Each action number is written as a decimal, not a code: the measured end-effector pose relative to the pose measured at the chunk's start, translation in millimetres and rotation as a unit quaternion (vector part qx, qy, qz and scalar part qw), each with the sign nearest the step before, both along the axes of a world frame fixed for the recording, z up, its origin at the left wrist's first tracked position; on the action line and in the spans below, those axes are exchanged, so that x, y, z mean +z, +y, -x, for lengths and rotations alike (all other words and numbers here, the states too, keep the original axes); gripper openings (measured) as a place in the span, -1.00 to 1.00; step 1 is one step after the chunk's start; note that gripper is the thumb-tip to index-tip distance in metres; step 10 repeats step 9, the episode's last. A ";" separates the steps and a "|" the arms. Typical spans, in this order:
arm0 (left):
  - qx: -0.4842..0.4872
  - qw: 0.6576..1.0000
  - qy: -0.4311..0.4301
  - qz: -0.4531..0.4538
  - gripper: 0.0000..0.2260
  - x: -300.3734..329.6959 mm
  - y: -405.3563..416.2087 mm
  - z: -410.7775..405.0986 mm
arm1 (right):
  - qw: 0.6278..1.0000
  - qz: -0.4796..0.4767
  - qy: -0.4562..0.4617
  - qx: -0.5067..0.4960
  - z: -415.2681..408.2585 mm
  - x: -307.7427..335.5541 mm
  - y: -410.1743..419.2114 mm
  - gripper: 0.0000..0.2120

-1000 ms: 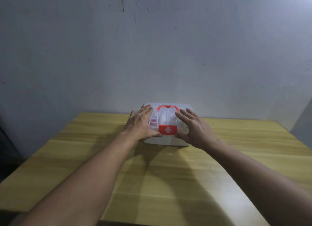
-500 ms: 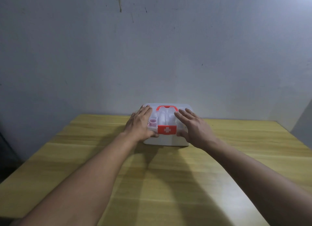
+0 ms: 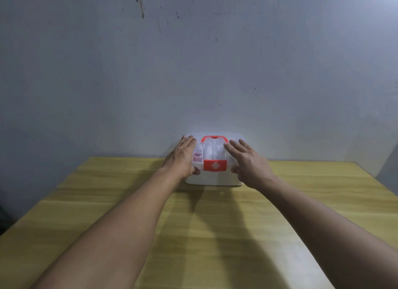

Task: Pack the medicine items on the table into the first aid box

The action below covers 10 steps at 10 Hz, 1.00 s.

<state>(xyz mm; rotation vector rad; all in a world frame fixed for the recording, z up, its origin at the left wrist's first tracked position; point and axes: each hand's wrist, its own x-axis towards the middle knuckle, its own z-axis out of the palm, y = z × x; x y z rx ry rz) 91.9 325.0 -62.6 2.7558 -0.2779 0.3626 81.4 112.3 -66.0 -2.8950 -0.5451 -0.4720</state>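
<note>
A white, translucent first aid box [image 3: 213, 180] stands at the far edge of the wooden table [image 3: 193, 234], against the wall. Its lid is down, with a red handle [image 3: 214, 138] on top and a red latch with a white cross [image 3: 215, 165] at the front. A small pink item [image 3: 197, 157] shows through the lid on the left. My left hand [image 3: 181, 158] lies flat on the lid's left side, thumb at the front edge. My right hand [image 3: 247, 160] rests on the right side, fingers spread. No loose medicine items show on the table.
A grey-blue wall [image 3: 193, 73] rises directly behind the box. The table's left edge [image 3: 43, 202] drops to a dark floor. A dark shape [image 3: 387, 170] stands at the far right.
Both hands stay on the box lid. The view has shifted slightly; the hands and box have barely moved.
</note>
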 end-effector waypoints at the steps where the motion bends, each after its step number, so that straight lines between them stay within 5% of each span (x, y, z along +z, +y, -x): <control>1: 0.002 1.000 0.005 0.003 -0.05 -2.2 -1.9 -8.4 | 1.000 -0.008 0.000 -0.002 -7.6 -2.0 -1.6 -0.26; 4: 0.001 1.000 0.008 0.016 -0.04 -5.4 -3.0 -18.9 | 1.000 -0.009 -0.005 -0.012 -16.2 -5.1 -2.1 -0.26; 10: 0.101 0.987 0.017 -0.124 0.11 -10.6 -14.9 -12.4 | 0.999 0.019 -0.002 -0.047 -7.4 -16.0 -4.2 -0.13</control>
